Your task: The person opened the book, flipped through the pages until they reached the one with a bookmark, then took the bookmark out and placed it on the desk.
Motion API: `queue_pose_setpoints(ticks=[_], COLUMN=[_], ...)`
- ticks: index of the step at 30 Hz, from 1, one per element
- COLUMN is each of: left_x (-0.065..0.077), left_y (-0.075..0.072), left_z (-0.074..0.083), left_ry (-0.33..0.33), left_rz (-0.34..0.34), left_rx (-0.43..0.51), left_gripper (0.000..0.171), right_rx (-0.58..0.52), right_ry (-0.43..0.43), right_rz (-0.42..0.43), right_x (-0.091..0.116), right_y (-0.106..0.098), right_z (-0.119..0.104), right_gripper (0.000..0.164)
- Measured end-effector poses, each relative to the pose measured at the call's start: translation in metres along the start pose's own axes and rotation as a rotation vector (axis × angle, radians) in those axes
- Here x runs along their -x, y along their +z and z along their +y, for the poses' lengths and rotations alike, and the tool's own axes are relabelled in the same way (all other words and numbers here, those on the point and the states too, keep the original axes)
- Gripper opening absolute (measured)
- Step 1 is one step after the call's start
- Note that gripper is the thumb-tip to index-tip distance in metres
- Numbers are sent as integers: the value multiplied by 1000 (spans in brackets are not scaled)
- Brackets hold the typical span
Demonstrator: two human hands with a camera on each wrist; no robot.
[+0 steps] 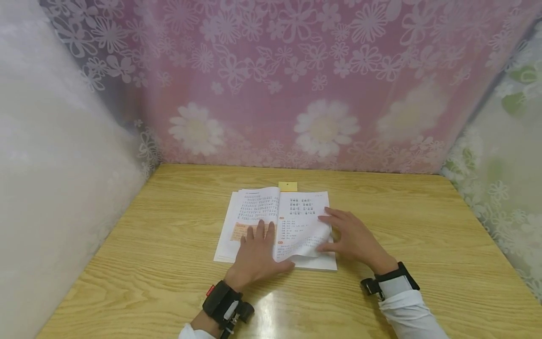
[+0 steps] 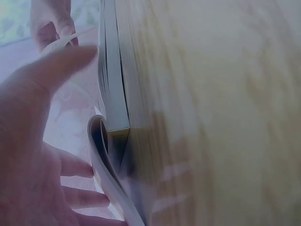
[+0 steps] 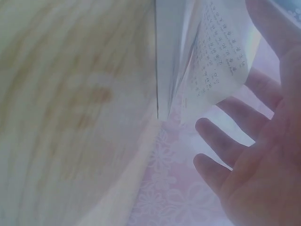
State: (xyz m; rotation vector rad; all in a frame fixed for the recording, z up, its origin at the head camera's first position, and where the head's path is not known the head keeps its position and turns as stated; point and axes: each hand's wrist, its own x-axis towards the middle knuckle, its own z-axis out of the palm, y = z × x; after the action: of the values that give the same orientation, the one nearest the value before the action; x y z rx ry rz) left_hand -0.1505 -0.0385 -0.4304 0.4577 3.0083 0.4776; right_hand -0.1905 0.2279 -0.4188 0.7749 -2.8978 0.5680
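An open book [image 1: 302, 230] with printed pages lies on the table. My left hand [image 1: 256, 256] rests on its left page with the fingers spread, over an orange text box. The left thumb [image 2: 61, 68] reaches across the spine at the near edge. On the other side, my right hand [image 1: 353, 238] holds the right-hand page [image 3: 218, 61] by its outer edge, between thumb and fingers. That page is lifted and bowed at its near corner, and white pages show beneath. In the right wrist view the other fingers [image 3: 221, 141] stand apart from the paper.
A small yellow piece [image 1: 288, 186] sticks out beyond the book's far edge. The wood-grain table [image 1: 169, 226] extends around the book. Pink flowered sheeting [image 1: 262, 94] hangs along the back, with pale sheeting at both sides. Each wrist wears a black strap with a camera.
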Motion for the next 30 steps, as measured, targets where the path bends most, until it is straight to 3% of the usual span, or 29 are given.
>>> queue_pose_setpoints(ticks=[7,11,16,20,23,30], left_x=[1,4,8,11,9,8], left_y=[1,0,-2,-3,-4,-4], left_z=[-2,-5,-9,-13,-16,-23], left_ry=[15,28,13,-48,-71,-53], left_rz=[45,70,108,126,145,191], left_rx=[-20,16,168,306,305,220], left_gripper=[81,71,68,70,77,84], right_rx=[-5,-45,-67,-51,-62,-80], right_ry=[36,49,63,81,91,87], right_rz=[-14,16,5,-52,-82,-171], right_x=[-1,1,4,6,7,11], right_y=[-3,-5,-3,1,3,6], right_z=[-2,-1,1,4,5,6], right_gripper=[92,98,97,97,97,103])
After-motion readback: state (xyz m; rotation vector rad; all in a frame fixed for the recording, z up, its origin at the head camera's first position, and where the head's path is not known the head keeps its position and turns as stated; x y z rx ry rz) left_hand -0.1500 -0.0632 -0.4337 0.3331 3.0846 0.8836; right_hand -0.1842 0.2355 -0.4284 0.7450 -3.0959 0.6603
